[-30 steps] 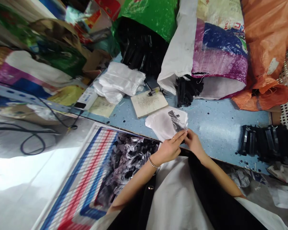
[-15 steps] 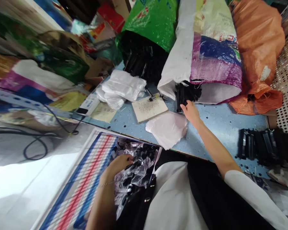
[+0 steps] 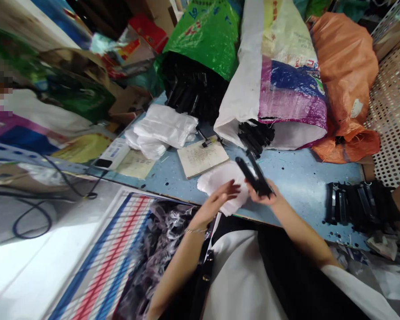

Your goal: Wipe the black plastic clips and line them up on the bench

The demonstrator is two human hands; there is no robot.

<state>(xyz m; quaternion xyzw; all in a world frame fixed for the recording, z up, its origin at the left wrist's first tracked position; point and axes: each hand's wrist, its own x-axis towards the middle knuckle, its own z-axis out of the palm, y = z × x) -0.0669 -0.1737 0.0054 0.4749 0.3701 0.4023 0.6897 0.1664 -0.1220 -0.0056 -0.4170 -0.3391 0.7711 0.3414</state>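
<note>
My right hand (image 3: pixel 265 195) grips a long black plastic part (image 3: pixel 251 175), held tilted above the blue table (image 3: pixel 300 173). My left hand (image 3: pixel 220 200) reaches toward it with fingers stretched out, resting over a small stack of white plastic bags (image 3: pixel 216 180) at the table's near edge. Just beyond, more black parts (image 3: pixel 255 135) spill from the mouth of a white and purple woven sack (image 3: pixel 280 89).
A green sack of black parts (image 3: pixel 200 58) and an orange sack (image 3: pixel 346 84) lie at the back. Folded white bags (image 3: pixel 162 129), a notepad (image 3: pixel 202 158) and a row of black parts (image 3: pixel 360 204) sit on the table. A striped sack with bagged parts (image 3: pixel 146 253) stands lower left.
My right hand has pulled a black part from the woven sack back toward me. My left hand came up from the striped sack to the white bags.
</note>
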